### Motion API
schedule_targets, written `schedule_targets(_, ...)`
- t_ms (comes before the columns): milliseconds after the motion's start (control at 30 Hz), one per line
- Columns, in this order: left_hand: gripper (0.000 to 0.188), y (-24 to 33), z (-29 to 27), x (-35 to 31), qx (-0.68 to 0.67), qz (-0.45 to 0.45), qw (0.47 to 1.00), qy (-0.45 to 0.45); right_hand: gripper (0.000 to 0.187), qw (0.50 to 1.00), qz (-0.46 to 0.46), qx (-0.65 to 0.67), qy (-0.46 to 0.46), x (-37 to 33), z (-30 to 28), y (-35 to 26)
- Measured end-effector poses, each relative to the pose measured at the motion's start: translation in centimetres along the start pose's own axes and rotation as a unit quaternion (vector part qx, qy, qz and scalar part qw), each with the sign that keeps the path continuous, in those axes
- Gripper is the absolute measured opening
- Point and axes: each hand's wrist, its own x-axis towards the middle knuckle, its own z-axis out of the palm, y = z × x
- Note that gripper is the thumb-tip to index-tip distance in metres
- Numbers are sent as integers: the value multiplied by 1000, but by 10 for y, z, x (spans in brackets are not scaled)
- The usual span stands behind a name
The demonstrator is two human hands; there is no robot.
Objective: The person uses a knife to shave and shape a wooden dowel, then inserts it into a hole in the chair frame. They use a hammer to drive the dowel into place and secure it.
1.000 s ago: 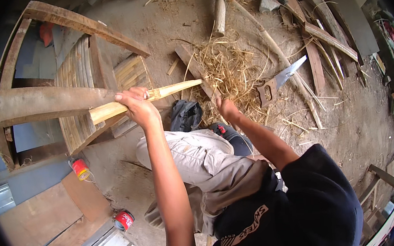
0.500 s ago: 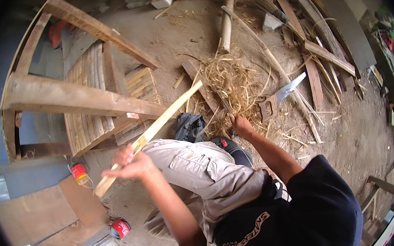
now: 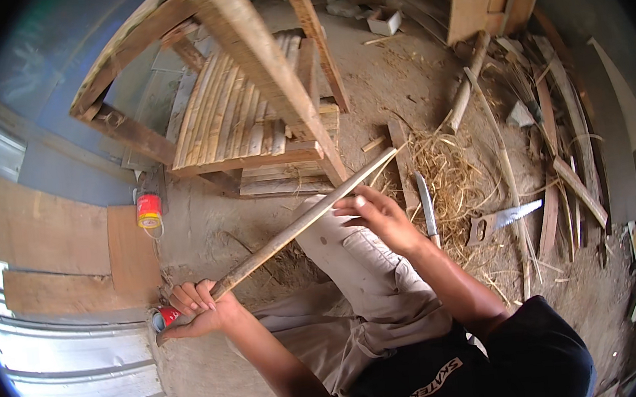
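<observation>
A long bamboo strip slants across my lap, its dull brown side facing up. My left hand closes around its lower end. Near the upper part, my right hand has its fingers apart, with the fingertips at the strip's edge; whether they press on it is hard to see. A thin sliver stands off the strip's far tip. To the right of my right hand lies a knife, blade pointing away, beside a short plank and a heap of curly shavings.
A wooden frame with a slatted seat stands ahead to the left. A handsaw lies right of the shavings, near bamboo poles and scrap boards. Red cans sit at left by cardboard and corrugated metal sheets.
My right hand has let go of the knife and moved left to the strip. The strip has turned from its pale side to its brown side. My view has swung, shifting the surroundings rightward.
</observation>
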Motion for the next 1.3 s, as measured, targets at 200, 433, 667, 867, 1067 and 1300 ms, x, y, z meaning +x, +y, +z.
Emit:
schedule_targets(200, 35, 51, -16, -50, -2, 97, 995, 14, 33, 995, 58, 74, -22, 34, 80, 10)
schedule_targets(433, 17, 66, -40, -140, 96, 171, 920, 339, 34, 991, 128, -30, -16, 76, 112, 51)
schedule_targets(667, 28, 112, -61, -180, 188, 95, 915, 343, 45, 986, 123, -95, 55, 119, 95, 60)
schedule_targets(867, 32, 116, 8, -168, 543, -287, 731, 299, 36, 983, 89, -115, 112, 131, 79, 50)
schedule_targets(1067, 27, 91, 54, -140, 532, -447, 674, 251, 33, 971, 86, -171, 144, 141, 71, 32)
schedule_targets(1300, 39, -38, 35, -114, 415, -482, 750, 182, 47, 968, 121, -189, 110, 74, 70, 28)
